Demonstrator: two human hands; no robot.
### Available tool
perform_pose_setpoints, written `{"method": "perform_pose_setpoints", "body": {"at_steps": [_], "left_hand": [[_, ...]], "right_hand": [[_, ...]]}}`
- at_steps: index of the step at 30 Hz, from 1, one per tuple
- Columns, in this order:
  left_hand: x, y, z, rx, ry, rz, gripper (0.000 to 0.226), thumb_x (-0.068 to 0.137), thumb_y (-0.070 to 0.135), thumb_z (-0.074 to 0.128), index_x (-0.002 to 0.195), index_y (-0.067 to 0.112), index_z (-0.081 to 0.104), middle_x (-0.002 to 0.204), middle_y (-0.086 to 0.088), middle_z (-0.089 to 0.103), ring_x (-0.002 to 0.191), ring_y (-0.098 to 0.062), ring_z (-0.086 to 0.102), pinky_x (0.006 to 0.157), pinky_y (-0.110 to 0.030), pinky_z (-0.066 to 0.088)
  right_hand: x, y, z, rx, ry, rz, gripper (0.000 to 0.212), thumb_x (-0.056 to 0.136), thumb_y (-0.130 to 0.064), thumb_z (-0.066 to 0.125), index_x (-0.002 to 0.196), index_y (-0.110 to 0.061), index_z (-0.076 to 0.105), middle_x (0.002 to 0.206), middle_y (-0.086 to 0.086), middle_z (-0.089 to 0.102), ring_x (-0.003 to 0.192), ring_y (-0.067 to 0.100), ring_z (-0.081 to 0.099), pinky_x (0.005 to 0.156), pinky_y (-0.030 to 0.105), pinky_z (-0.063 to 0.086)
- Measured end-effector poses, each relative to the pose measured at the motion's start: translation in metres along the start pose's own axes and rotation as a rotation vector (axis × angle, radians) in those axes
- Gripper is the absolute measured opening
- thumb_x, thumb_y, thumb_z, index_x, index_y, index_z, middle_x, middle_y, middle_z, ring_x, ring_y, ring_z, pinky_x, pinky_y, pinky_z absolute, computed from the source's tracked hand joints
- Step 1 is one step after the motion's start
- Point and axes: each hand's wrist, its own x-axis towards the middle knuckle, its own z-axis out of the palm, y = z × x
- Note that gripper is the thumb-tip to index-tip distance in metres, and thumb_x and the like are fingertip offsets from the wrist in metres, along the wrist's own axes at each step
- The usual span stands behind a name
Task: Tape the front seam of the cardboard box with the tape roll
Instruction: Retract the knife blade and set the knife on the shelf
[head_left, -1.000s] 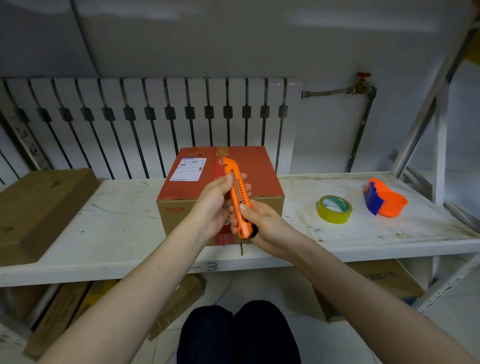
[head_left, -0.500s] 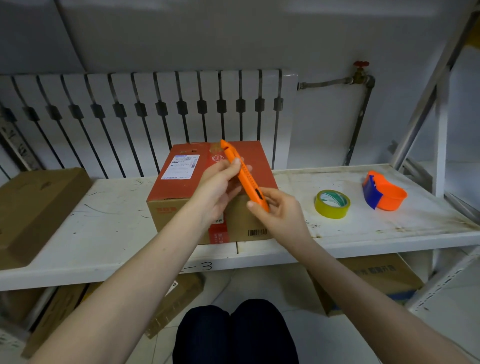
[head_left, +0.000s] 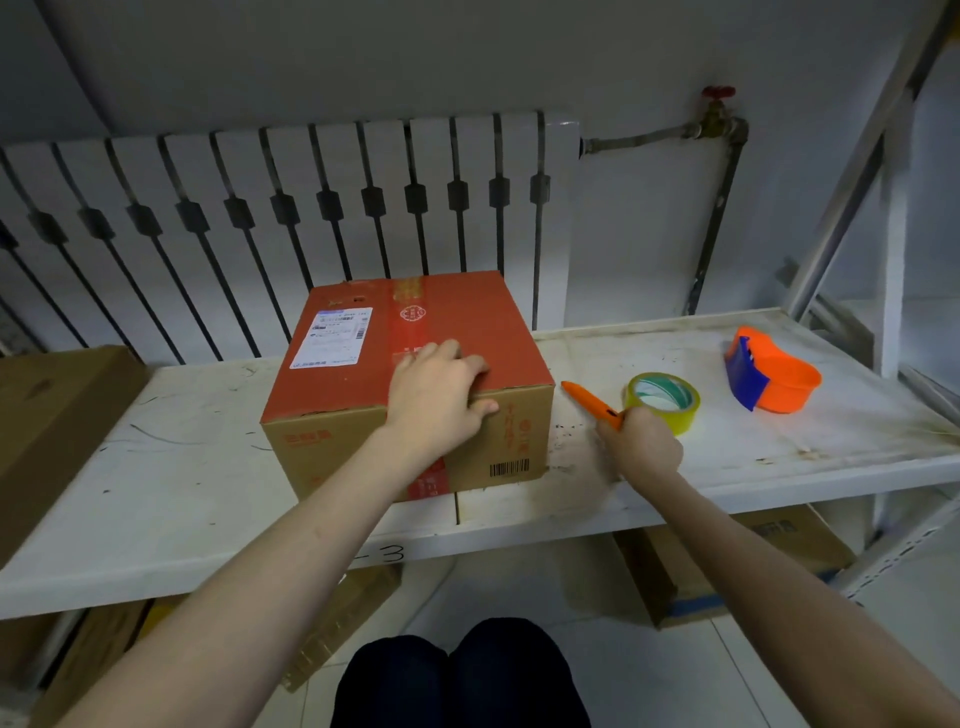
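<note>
Now the left hand lies flat on the front top edge of the cardboard box, fingers spread – the right hand grips an orange cutter just beside the tape roll on the white shelf.

head view | looks forward-down | close over shelf
</note>
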Motion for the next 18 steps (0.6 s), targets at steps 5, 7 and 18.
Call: {"method": "perform_pose_setpoints", "body": {"at_steps": [5,7,18], "left_hand": [[0.001,0.002,0.005,0.004,0.024,-0.026,0.048,0.081,0.051,0.059,0.123,0.027,0.054,0.113,-0.001,0.055,0.111,-0.024,0.048,0.097,-0.041,0.037],[0.002,0.002,0.005,-0.002,0.024,-0.027,0.048,0.081,0.051,0.059,0.123,0.027,0.054,0.113,-0.001,0.055,0.111,-0.024,0.048,0.097,-0.041,0.037],[-0.009,0.001,-0.007,-0.106,-0.068,-0.042,0.056,0.082,0.039,0.063,0.133,0.025,0.045,0.126,-0.004,0.05,0.12,-0.026,0.041,0.105,-0.043,0.033]], "right_hand": [[0.013,-0.005,0.01,-0.168,0.016,-0.072,0.028,0.083,-0.037,0.057,0.068,-0.016,0.046,0.059,0.001,0.05,0.057,0.024,0.055,0.049,0.025,0.04],[0.014,-0.009,0.011,-0.245,0.003,-0.103,0.03,0.083,-0.042,0.057,0.077,-0.014,0.048,0.06,-0.001,0.048,0.058,0.022,0.054,0.047,0.025,0.038],[-0.003,-0.038,-0.015,-0.411,-0.094,-0.158,0.029,0.086,-0.036,0.057,0.096,-0.009,0.052,0.076,0.004,0.054,0.071,0.024,0.058,0.056,0.031,0.046]]}}
